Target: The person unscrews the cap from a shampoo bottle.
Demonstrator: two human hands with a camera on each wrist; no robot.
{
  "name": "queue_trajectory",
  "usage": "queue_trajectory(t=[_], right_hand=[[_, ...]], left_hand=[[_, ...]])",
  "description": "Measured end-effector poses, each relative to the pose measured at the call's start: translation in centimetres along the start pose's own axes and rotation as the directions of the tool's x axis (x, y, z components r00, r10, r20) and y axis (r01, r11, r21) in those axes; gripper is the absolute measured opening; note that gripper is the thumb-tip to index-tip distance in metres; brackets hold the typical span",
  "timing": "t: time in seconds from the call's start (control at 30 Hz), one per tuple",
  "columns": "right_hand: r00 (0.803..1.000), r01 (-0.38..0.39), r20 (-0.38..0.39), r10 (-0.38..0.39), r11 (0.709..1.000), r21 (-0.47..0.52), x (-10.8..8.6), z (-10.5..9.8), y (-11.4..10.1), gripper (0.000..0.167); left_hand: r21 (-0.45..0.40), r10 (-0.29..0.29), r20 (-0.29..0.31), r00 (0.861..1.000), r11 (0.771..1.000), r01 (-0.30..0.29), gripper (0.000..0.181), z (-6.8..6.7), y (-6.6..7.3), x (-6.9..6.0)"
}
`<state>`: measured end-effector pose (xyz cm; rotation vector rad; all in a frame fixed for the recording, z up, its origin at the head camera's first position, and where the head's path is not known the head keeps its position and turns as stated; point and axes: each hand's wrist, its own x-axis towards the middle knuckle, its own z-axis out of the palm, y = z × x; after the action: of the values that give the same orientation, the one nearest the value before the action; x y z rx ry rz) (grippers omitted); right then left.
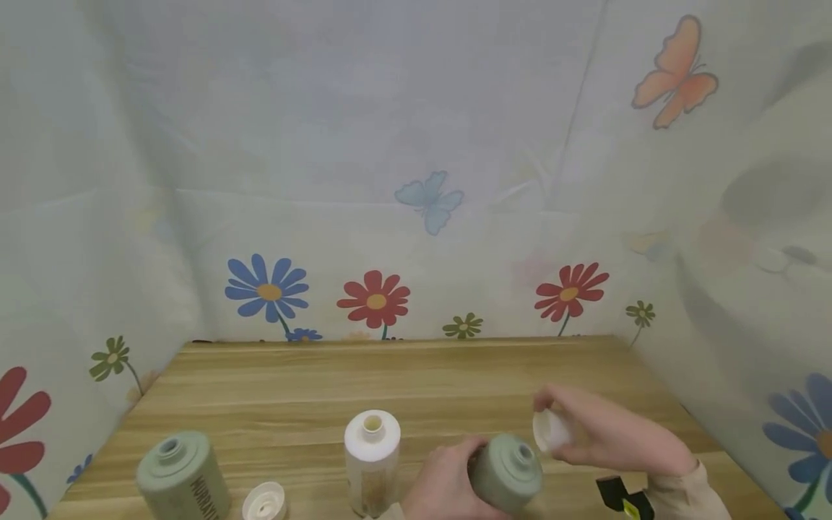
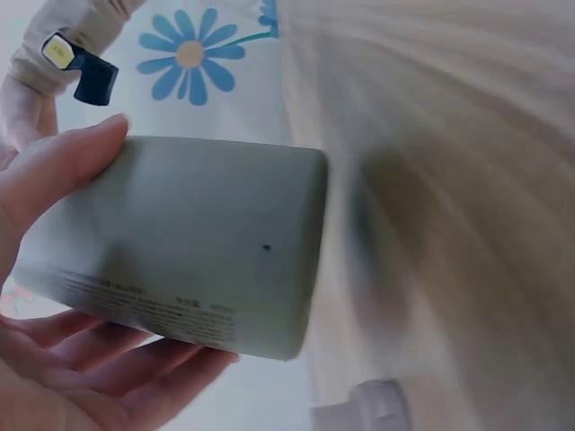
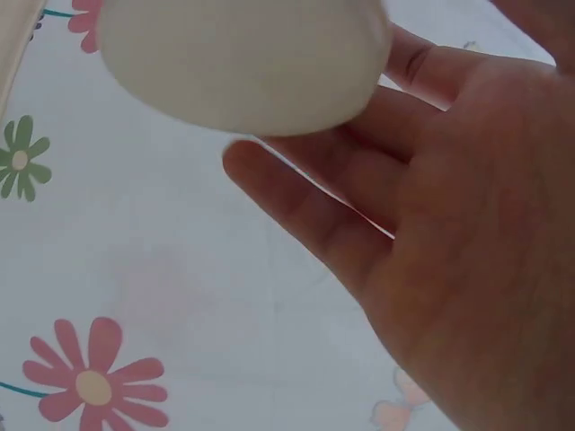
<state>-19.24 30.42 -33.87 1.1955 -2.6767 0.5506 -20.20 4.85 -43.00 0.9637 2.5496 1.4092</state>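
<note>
My left hand [image 1: 445, 482] grips a sage-green bottle [image 1: 508, 473] round its body. That bottle tilts toward the right, its narrow neck uncovered. In the left wrist view the bottle [image 2: 198, 242] shows small print low on its side, and its base is apart from the wooden table [image 2: 485, 224]. Just right of the neck, my right hand [image 1: 604, 433] holds a white cap [image 1: 551, 431] between thumb and fingers, apart from the bottle. The right wrist view shows the cap's [image 3: 243, 63] rounded pale side against the fingers, with the thumb mostly out of frame.
An uncapped white bottle [image 1: 372, 462] stands left of my left hand. Farther left is another uncapped green bottle [image 1: 185, 477] with dark lettering, and a white cap [image 1: 264, 502] lies beside it. A flower-printed curtain [image 1: 455, 274] borders the table at the back and sides.
</note>
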Motion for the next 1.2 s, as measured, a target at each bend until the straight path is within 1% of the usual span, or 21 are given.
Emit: queue_trajectory(t=[0.13,0.23,0.3,0.4,0.53,0.6,0.67,0.77,0.83,0.97,1.07,1.13,1.17,1.2], right_hand=[[1.000,-0.024,0.008,0.024,0.999,0.026,-0.1,0.1,1.2,0.054],[0.997,-0.074,0.022,0.073,0.997,0.026,-0.2,0.2,1.9,0.059],[0.992,-0.117,0.046,0.115,0.993,0.025,-0.2,0.3,2.1,0.060],[0.977,-0.186,0.116,0.179,0.981,0.050,0.1,0.4,2.6,0.055],[0.952,-0.246,0.206,0.228,0.967,0.068,0.7,1.0,3.5,0.047],[0.942,-0.265,0.232,0.242,0.961,0.073,0.7,1.4,4.0,0.045],[0.927,-0.302,0.258,0.274,0.950,0.077,0.6,1.8,4.4,0.046],[0.895,-0.376,0.296,0.333,0.921,0.099,0.5,2.3,4.8,0.047],[0.866,-0.436,0.325,0.380,0.892,0.120,0.4,2.6,4.9,0.049],[0.814,-0.530,0.378,0.442,0.832,0.167,0.4,3.4,5.4,0.054],[0.760,-0.612,0.409,0.506,0.769,0.186,0.5,3.9,5.7,0.055],[0.713,-0.670,0.424,0.558,0.721,0.179,0.5,4.3,5.8,0.055],[0.695,-0.690,0.428,0.578,0.703,0.171,0.6,4.5,5.8,0.054],[0.671,-0.716,0.433,0.602,0.678,0.167,0.6,4.7,5.7,0.053]], left_hand=[[-0.032,-0.002,-0.013,1.000,0.999,0.002,0.073,0.5,-0.4,0.3],[-0.052,-0.017,-0.022,1.000,0.999,0.016,0.074,0.9,-0.6,0.5],[-0.064,-0.031,-0.030,0.999,0.998,0.029,0.074,1.1,-0.7,0.6],[-0.079,-0.043,-0.045,0.998,0.996,0.039,0.075,1.6,-0.9,0.9],[-0.104,-0.024,-0.070,0.997,0.994,0.017,0.072,2.4,-1.0,1.3],[-0.116,-0.021,-0.072,0.997,0.993,0.013,0.071,2.7,-0.9,1.5],[-0.134,-0.028,-0.067,0.997,0.991,0.018,0.070,3.0,-0.8,1.6],[-0.141,-0.040,-0.067,0.997,0.990,0.030,0.069,3.1,-0.7,1.8],[-0.134,-0.042,-0.079,0.996,0.990,0.032,0.069,3.2,-0.8,1.9],[-0.107,-0.051,-0.105,0.993,0.993,0.039,0.070,3.1,-0.9,2.2],[-0.101,-0.068,-0.110,0.992,0.993,0.057,0.071,3.0,-0.9,2.4],[-0.091,-0.082,-0.112,0.990,0.993,0.072,0.072,2.9,-0.9,2.5],[-0.087,-0.087,-0.112,0.990,0.993,0.078,0.072,2.9,-1.0,2.5],[-0.079,-0.091,-0.112,0.990,0.993,0.082,0.072,2.9,-1.0,2.5]])
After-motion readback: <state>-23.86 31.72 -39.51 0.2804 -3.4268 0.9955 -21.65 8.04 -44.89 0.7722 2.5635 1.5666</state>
